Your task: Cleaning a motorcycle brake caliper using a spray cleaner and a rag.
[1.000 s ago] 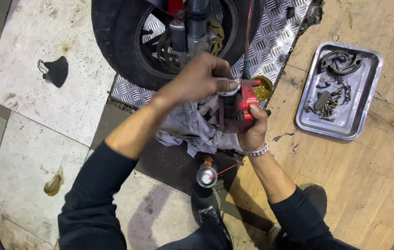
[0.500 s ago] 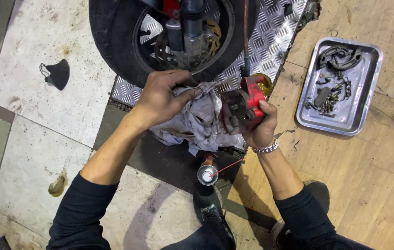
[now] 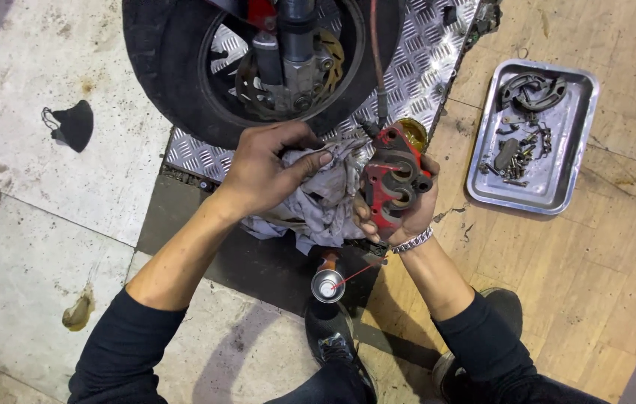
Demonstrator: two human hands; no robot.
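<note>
Two hands work one part. The right hand [image 3: 400,213] grips the red cast-metal brake caliper [image 3: 393,183] from beneath, close in front of the black-tyred wheel [image 3: 176,82]. The left hand [image 3: 269,168] is closed on a crumpled grey cloth rag [image 3: 318,198], just beside the caliper. Step in hand, as judged: wiping the caliper clean. The next move calls for pressing the rag into the piston bores. The caliper's long axis runs roughly toward and away from the person; its bores face left, toward the rag.
</note>
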